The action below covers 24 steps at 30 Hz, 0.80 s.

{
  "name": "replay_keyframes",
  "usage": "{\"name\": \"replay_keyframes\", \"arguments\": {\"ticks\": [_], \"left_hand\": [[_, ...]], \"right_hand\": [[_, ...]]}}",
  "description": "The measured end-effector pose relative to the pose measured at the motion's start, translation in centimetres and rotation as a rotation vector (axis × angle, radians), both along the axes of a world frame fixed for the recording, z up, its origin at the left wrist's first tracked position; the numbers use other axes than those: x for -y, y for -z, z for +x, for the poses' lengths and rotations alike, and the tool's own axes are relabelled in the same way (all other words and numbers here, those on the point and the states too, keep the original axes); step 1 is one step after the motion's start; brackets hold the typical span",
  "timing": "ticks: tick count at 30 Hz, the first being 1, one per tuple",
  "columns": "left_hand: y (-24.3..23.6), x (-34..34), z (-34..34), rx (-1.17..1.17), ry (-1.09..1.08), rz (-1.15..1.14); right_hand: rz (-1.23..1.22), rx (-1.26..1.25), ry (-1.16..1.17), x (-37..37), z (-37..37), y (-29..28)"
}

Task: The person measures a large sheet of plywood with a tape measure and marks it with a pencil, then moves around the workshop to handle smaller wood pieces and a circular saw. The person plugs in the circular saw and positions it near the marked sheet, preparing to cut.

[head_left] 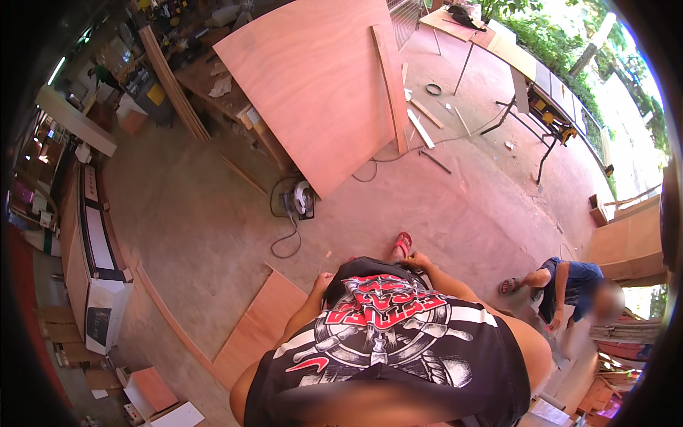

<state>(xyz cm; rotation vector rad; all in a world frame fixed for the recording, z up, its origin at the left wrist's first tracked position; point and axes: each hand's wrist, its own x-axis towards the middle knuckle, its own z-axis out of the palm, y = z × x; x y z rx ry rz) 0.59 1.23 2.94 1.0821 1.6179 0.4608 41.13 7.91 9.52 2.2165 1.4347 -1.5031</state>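
Clothing (364, 268), dark, is showing between left hand (324, 280) and right hand (420, 261), this side of plywood sheet (313, 78).
Both hands' grip: cannot tell; circular saw (303, 199) is sitting beside sheet's nearest corner.

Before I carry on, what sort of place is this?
Most likely a woodworking shop: there is a large plywood sheet, what looks like a corded circular saw on the floor, and loose wooden strips.
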Motion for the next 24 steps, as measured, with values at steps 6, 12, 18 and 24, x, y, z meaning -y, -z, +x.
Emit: {"name": "replay_keyframes", "arguments": {"ticks": [6,12,18,24], "left_hand": [[-0.2,-0.6,0.2,-0.036,-0.035,-0.040],[2.4,-2.3,0.3,0.044,-0.013,-0.068],[4.1,-3.3,0.5,0.125,-0.025,-0.090],[3.9,-3.0,0.2,0.106,0.006,-0.103]], "right_hand": [[0.094,0.062,-0.144,-0.7,0.3,2.2],[0.143,0.008,-0.096,0.5,0.7,2.3],[0.161,0.025,-0.055,1.1,1.0,2.1],[0.123,0.032,-0.049,1.2,0.9,2.6]]}}
